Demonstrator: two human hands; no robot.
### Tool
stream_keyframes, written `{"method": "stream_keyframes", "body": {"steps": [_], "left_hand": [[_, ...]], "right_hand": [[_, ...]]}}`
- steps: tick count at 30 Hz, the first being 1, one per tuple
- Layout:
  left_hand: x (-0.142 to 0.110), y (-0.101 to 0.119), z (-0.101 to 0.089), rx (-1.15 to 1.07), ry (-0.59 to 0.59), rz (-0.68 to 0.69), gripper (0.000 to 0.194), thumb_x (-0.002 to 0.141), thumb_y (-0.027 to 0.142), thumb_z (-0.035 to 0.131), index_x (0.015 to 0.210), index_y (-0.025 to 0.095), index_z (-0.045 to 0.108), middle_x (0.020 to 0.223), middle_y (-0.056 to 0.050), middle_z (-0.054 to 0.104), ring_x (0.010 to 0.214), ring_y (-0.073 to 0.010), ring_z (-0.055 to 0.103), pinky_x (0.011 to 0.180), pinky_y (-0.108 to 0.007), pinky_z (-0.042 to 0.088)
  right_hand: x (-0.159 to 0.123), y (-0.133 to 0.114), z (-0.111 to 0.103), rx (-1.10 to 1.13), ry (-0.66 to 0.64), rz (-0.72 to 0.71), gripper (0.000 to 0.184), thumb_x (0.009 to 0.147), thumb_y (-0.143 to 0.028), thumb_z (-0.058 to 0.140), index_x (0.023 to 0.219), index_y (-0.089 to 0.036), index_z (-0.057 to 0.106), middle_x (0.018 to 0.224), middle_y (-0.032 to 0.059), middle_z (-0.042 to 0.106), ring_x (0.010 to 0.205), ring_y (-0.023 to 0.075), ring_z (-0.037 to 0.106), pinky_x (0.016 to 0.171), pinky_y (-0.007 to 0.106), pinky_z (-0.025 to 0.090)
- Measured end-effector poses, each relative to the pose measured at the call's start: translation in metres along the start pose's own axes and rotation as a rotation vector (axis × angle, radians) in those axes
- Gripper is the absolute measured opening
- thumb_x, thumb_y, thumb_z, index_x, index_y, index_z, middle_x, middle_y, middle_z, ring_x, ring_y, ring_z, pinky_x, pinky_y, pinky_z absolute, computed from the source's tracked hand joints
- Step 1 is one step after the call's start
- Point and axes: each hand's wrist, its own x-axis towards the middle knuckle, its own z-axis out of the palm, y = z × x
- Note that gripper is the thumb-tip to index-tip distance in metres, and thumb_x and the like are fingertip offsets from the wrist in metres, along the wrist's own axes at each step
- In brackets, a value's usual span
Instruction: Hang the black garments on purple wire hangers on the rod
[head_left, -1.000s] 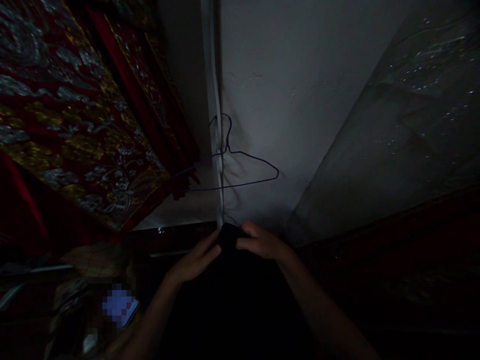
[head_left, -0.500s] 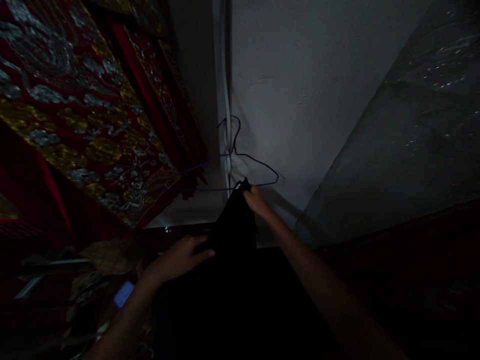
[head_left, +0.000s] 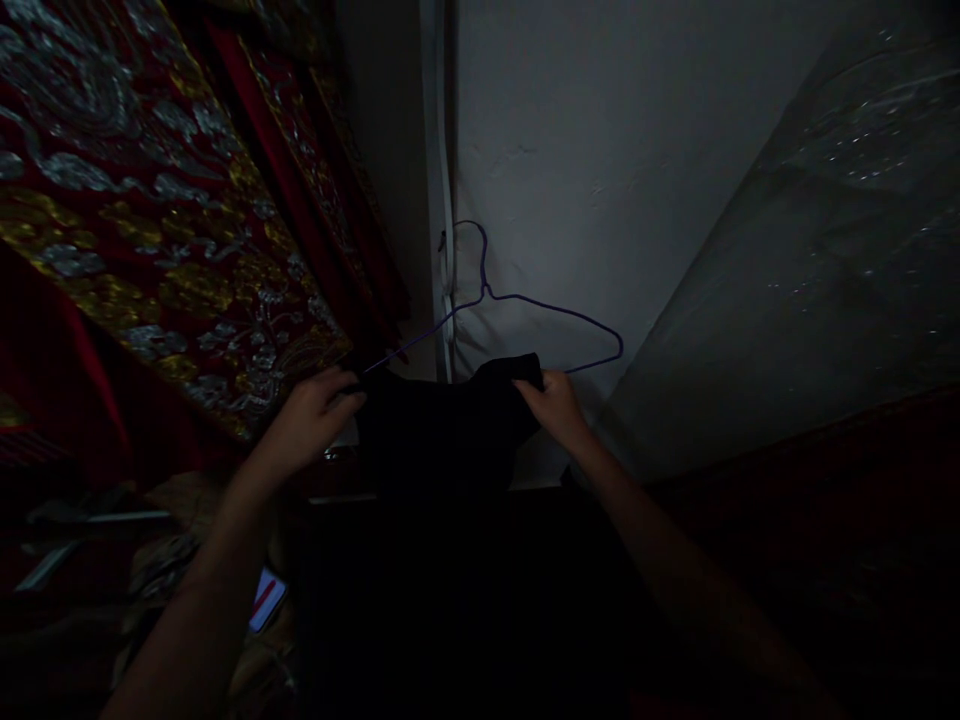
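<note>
A thin purple wire hanger (head_left: pixel 551 304) hangs by its hook at a white cable running down the wall. Below its shoulders a black garment (head_left: pixel 442 440) is spread between my hands; it looks like a top, but the dark hides its details. My left hand (head_left: pixel 315 415) is closed on the garment's left shoulder, where the hanger's left arm goes out of sight. At the other shoulder my right hand (head_left: pixel 553 405) pinches the cloth, just under the hanger's right end, which still shows bare. The garment's lower part merges into darkness.
Red cloth with gold and silver embroidery (head_left: pixel 195 230) hangs at the left. A pale wall (head_left: pixel 600 150) stands behind the hanger, with a shiny translucent sheet (head_left: pixel 825 250) on the right. A lit phone (head_left: pixel 266 600) lies among clutter at lower left.
My left hand has gone up and left and closed on the garment's shoulder. My right hand has shifted slightly right, stretching the cloth wider. The hanger has swung to face me more squarely.
</note>
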Motion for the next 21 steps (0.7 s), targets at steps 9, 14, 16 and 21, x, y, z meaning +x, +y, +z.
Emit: {"method": "stream_keyframes", "body": {"steps": [9, 14, 16, 21], "left_hand": [[0.013, -0.035, 0.021, -0.063, -0.485, -0.14, 0.033, 0.081, 0.051, 0.055, 0.073, 0.023, 0.07, 0.076, -0.004, 0.072, 0.072, -0.0227, 0.065, 0.068, -0.031, 0.047], [0.008, -0.031, 0.009, -0.051, -0.32, -0.107, 0.036, 0.085, 0.05, 0.051, 0.071, 0.021, 0.067, 0.074, -0.002, 0.069, 0.071, -0.0206, 0.062, 0.068, -0.03, 0.045], [0.011, -0.026, -0.002, -0.037, -0.168, -0.117, 0.033, 0.084, 0.048, 0.053, 0.072, 0.021, 0.067, 0.076, -0.003, 0.069, 0.074, -0.0211, 0.062, 0.07, -0.031, 0.046], [0.02, 0.002, -0.013, -0.104, -0.006, -0.029, 0.024, 0.085, 0.039, 0.055, 0.082, 0.019, 0.067, 0.085, -0.004, 0.068, 0.082, -0.0215, 0.062, 0.074, -0.03, 0.049]], "right_hand": [[-0.012, -0.004, -0.006, -0.003, 0.019, -0.108, 0.026, 0.073, -0.039, 0.057, 0.061, -0.017, 0.063, 0.058, 0.0016, 0.061, 0.057, 0.0158, 0.053, 0.055, 0.026, 0.041], [-0.015, -0.003, -0.004, -0.005, -0.006, -0.073, 0.027, 0.072, -0.041, 0.058, 0.058, -0.018, 0.06, 0.057, 0.0025, 0.061, 0.058, 0.0173, 0.054, 0.054, 0.027, 0.04], [-0.015, -0.002, -0.003, -0.003, -0.012, -0.053, 0.028, 0.072, -0.043, 0.059, 0.057, -0.019, 0.059, 0.056, 0.0024, 0.061, 0.057, 0.0172, 0.054, 0.053, 0.027, 0.039], [-0.022, -0.007, 0.002, 0.063, -0.101, 0.001, 0.03, 0.074, -0.045, 0.061, 0.061, -0.019, 0.061, 0.06, 0.0025, 0.063, 0.059, 0.0178, 0.057, 0.053, 0.026, 0.04]]}}
